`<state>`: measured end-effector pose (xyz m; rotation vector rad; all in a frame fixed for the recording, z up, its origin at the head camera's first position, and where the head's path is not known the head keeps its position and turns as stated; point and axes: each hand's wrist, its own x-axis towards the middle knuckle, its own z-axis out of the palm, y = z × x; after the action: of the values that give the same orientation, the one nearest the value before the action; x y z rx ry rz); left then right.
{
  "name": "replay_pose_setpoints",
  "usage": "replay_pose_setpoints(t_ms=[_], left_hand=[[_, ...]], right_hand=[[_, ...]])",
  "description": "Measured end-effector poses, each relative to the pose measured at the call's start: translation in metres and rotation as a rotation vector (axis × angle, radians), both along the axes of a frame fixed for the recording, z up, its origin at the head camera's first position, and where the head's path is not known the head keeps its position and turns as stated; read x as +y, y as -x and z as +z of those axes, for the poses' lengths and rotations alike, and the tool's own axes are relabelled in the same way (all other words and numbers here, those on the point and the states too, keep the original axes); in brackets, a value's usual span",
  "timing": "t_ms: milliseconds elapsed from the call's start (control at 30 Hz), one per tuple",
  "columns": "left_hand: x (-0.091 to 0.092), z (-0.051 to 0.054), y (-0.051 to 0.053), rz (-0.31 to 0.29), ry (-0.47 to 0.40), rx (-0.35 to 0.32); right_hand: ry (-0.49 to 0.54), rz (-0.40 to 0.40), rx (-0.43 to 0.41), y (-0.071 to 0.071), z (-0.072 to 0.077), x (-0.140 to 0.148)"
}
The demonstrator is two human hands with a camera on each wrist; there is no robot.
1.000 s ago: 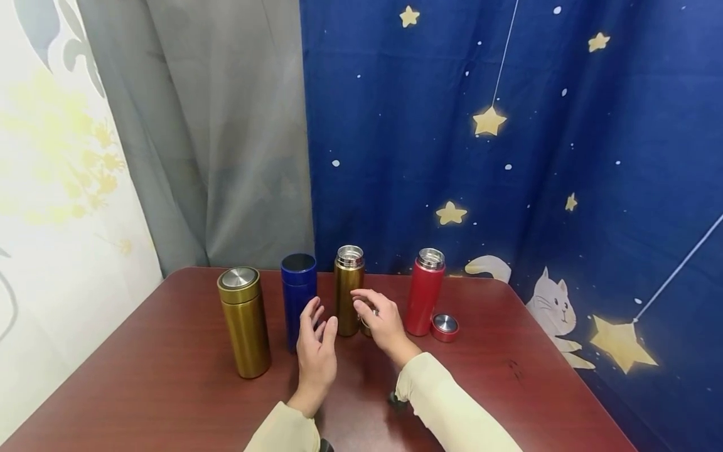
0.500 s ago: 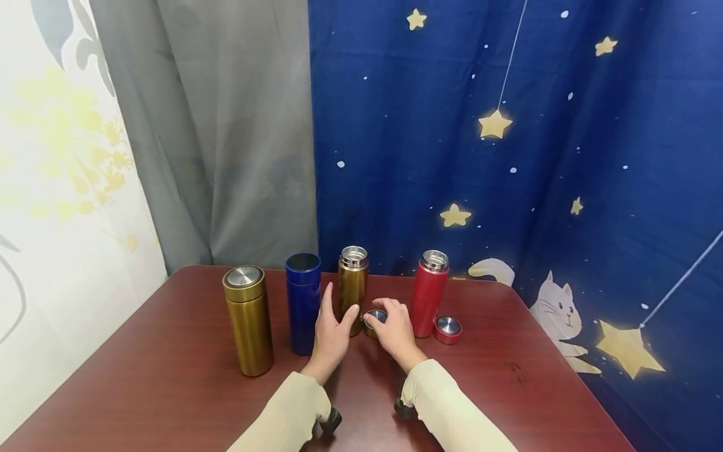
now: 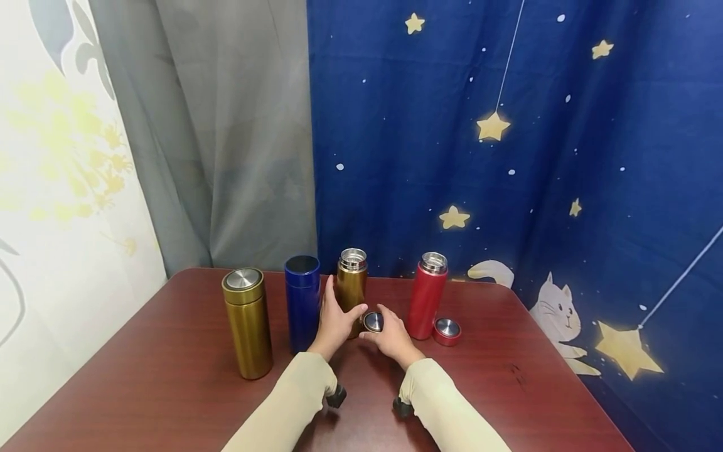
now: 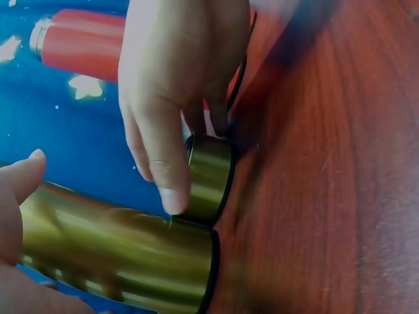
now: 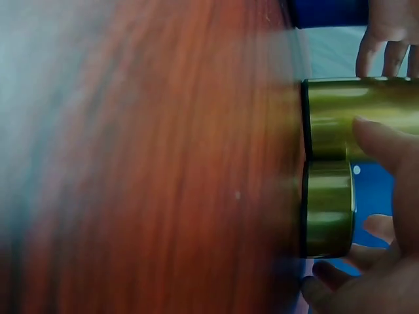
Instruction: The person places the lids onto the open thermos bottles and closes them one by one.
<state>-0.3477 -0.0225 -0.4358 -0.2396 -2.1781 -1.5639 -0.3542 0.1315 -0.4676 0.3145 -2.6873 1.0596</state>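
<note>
A gold thermos (image 3: 351,290) stands upright without its lid, its steel mouth showing. My left hand (image 3: 332,326) is at its left side, thumb spread across the front and fingers extended; contact is hard to tell. Against the bottle's base on the right sits its gold screw lid (image 3: 373,322), steel top up. My right hand (image 3: 394,342) reaches round this lid, thumb in front and fingers on the far right side. In the right wrist view, a gap shows between the thumb and the gold lid (image 5: 328,209), and the fingers sit close beside it.
A blue thermos (image 3: 302,307) stands just left of my left hand, and a bigger capped gold thermos (image 3: 248,326) further left. To the right are an uncapped red thermos (image 3: 427,301) and its red lid (image 3: 447,333). Curtains hang behind the table (image 3: 141,376).
Both hands have come lower and closer together. My left hand has moved to the gold thermos, away from the blue one; my right hand has dropped from beside the thermos to around the gold lid.
</note>
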Motion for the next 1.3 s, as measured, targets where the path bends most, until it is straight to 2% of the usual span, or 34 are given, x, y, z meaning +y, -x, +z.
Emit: replay_pose_setpoints(t_ms=[100, 400, 600, 800, 1067, 1300], left_hand=[[0.001, 0.001, 0.003, 0.015, 0.004, 0.021], [0.001, 0.0, 0.012, 0.027, 0.012, -0.053], [0.004, 0.0, 0.01, 0.046, -0.004, -0.06], [0.004, -0.002, 0.009, 0.05, 0.011, -0.067], [0.005, -0.005, 0.007, 0.05, -0.005, -0.042], [0.004, -0.005, 0.005, 0.051, -0.001, -0.048]], right_hand=[[-0.014, 0.003, -0.02, 0.001, 0.0, 0.001], [-0.078, -0.026, 0.004, 0.001, 0.003, 0.002], [-0.106, -0.025, 0.001, 0.002, 0.005, 0.008], [-0.05, -0.027, -0.028, 0.002, 0.008, 0.013], [0.035, -0.042, 0.018, -0.001, 0.023, 0.018], [0.081, -0.054, 0.028, -0.005, 0.03, 0.019]])
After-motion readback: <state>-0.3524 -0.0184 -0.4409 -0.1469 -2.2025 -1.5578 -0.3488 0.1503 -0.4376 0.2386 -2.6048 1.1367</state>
